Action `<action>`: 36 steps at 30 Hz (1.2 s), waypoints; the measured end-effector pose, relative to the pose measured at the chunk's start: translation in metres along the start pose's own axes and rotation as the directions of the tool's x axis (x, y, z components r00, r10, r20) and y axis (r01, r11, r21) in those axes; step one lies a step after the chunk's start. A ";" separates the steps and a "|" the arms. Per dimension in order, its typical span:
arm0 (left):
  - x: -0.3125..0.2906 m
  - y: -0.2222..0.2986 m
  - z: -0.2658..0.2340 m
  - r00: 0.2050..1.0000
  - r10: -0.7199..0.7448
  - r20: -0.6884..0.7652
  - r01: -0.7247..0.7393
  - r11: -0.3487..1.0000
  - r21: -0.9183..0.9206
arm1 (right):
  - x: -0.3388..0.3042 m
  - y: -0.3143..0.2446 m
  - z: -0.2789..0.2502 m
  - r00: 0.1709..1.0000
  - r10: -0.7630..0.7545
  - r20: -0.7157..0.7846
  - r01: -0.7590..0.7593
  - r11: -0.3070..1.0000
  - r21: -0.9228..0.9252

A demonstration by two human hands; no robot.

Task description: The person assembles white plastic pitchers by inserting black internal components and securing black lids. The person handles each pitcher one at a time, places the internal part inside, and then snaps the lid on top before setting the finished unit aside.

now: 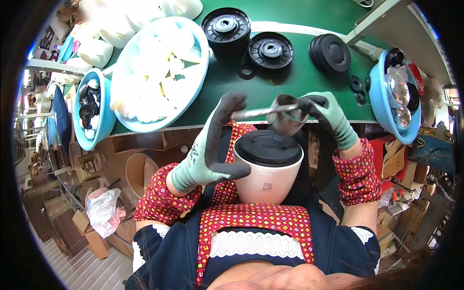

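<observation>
A white tub (265, 186) with a pinkish tinge stands upright at my lap, tapering toward its base. On its top sits a round black lid (268, 147) with stepped rings. My left hand (215, 140), in a green and black glove, is open with fingers and thumb spread wide; the thumb is by the tub's left side. Above the lid, my gloved right hand (325, 112) is closed on a grey tool (289, 121), a long bar with a broad rounded part, smeared by motion. Its exact kind cannot be made out.
On the green table (309, 96) lie stacked black discs (225, 25), another black disc (270, 50), black lids (333, 53) and small black rings (356, 83). Blue basins hold white parts (164, 77), small black and white pieces (89, 104) and clear domes (398, 89). Cardboard boxes (96, 244) lie below left.
</observation>
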State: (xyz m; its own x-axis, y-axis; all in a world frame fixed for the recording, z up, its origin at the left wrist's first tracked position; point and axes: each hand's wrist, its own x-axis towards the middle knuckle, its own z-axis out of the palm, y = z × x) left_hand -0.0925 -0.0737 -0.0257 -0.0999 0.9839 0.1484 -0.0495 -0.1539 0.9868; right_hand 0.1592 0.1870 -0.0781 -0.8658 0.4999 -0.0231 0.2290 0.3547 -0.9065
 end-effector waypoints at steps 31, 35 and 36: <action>-0.013 -0.041 0.009 0.918 -0.085 -0.388 0.032 0.989 -0.141 | -0.023 -0.071 0.060 0.993 -0.120 0.009 0.114 0.915 -0.386; -0.016 -0.092 -0.018 0.868 -0.358 -0.345 0.265 0.921 -0.287 | -0.034 -0.127 0.046 0.981 0.047 0.189 0.087 0.763 -0.641; -0.013 -0.101 -0.023 0.863 -0.408 -0.296 0.327 0.900 -0.286 | -0.034 -0.136 0.048 0.978 0.091 0.189 0.056 0.754 -0.654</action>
State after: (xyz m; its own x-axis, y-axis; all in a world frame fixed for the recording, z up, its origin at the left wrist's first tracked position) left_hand -0.1095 -0.0728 -0.1289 -0.3607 0.8853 -0.2935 -0.3620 0.1572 0.9188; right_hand 0.1363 0.0839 0.0256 -0.9097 0.3718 -0.1852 0.4154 0.8124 -0.4093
